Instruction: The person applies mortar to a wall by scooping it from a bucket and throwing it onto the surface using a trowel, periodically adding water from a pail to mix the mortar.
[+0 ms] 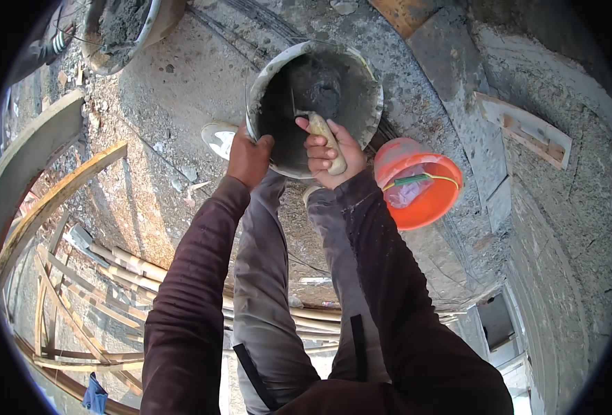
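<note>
Rough ground (161, 93): dark round bucket (369, 114) is gripped by left hand (249, 159), beige-handled trowel (328, 144) by right hand (349, 151), nearer grey mortar (324, 93) inside.

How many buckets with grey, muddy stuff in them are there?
2. The first bucket is held at its rim by the left hand; the second bucket is at the upper left, cut off by the picture's edge. Others may be hidden.

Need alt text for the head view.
A person's right hand grips a pale-handled trowel inside a bucket holding wet gray mortar, while the left hand holds the rim. Right of it is an orange bucket with crumpled plastic inside.
</note>
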Demonstrator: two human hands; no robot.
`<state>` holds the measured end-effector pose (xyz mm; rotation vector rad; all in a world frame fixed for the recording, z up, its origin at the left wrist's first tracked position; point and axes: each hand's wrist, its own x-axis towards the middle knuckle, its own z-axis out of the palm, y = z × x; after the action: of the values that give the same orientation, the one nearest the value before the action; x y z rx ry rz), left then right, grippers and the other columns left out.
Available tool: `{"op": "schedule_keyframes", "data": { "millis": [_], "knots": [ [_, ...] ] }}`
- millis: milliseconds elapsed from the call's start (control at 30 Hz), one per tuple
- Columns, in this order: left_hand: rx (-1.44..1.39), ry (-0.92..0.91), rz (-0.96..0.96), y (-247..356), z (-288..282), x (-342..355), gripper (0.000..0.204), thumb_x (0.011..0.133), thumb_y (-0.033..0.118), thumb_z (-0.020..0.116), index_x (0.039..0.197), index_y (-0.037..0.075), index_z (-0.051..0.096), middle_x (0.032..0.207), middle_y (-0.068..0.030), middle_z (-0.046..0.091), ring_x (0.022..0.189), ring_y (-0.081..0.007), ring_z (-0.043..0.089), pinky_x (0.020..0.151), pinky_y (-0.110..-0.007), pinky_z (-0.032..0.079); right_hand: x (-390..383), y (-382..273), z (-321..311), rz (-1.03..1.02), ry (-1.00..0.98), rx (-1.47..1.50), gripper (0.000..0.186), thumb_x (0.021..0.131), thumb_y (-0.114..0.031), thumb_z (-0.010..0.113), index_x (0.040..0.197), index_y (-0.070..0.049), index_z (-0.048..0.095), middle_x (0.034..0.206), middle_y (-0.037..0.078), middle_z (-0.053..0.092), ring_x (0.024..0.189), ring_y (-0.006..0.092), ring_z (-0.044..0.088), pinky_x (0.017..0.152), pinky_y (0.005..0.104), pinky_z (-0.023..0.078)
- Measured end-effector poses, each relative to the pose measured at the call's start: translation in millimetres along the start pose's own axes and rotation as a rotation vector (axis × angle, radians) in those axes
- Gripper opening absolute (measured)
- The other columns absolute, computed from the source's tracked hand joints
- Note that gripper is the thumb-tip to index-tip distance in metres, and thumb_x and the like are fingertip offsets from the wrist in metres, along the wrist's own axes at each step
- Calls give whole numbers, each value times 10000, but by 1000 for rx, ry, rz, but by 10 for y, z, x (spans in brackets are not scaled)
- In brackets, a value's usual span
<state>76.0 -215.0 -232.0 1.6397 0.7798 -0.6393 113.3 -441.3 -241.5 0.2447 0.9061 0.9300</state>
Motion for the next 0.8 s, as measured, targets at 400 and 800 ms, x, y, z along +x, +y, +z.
{"op": "schedule_keyframes", "data": {
  "millis": [400, 800],
  "knots": [
    [84, 14, 137, 162, 244, 69, 896, 893, 35, 657, 1682, 36, 231, 1370, -353, 623, 1268, -460, 637, 1065, -413, 498, 113, -219, 505, -300, 915, -2881, 492, 945, -106, 605, 1431, -28, 600, 1127, 249, 728, 1026, 420, 741, 867, 491, 608],
    [-30, -15, 142, 22, 57, 63, 870, 907, 5, 629, 1686, 67, 245, 1383, -299, 647, 1259, -419, 656, 1074, -403, 490, -33, -325, 1279, -269, 757, -3018, 468, 928, -121, 672, 1391, -80, 621, 1137, 237, 692, 1014, 420, 733, 853, 504, 599]
  ]
}}
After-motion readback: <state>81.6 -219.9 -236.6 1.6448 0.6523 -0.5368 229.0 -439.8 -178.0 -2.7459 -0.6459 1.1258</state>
